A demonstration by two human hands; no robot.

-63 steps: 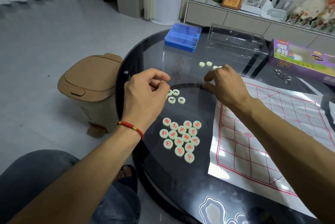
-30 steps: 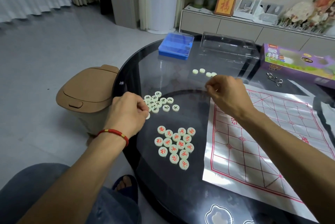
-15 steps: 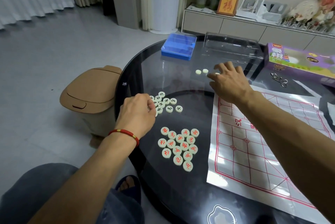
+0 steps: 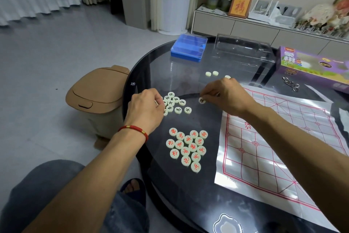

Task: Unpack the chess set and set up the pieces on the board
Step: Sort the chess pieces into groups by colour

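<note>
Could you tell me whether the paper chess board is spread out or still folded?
Spread out: the paper board lies open on the table, its grid showing.

A round dark glass table [image 4: 170, 185] carries a cluster of red-marked pieces [image 4: 188, 147], a cluster of black-marked pieces [image 4: 176, 103], a paper board [image 4: 283, 147], a blue case [image 4: 188, 47], a clear plastic tray [image 4: 243, 51] and a purple box [image 4: 313, 65].

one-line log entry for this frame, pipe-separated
phase: sorting | left hand: at black-marked pieces | right hand: pinching one piece | red-marked pieces: grouped | board: bare
</note>
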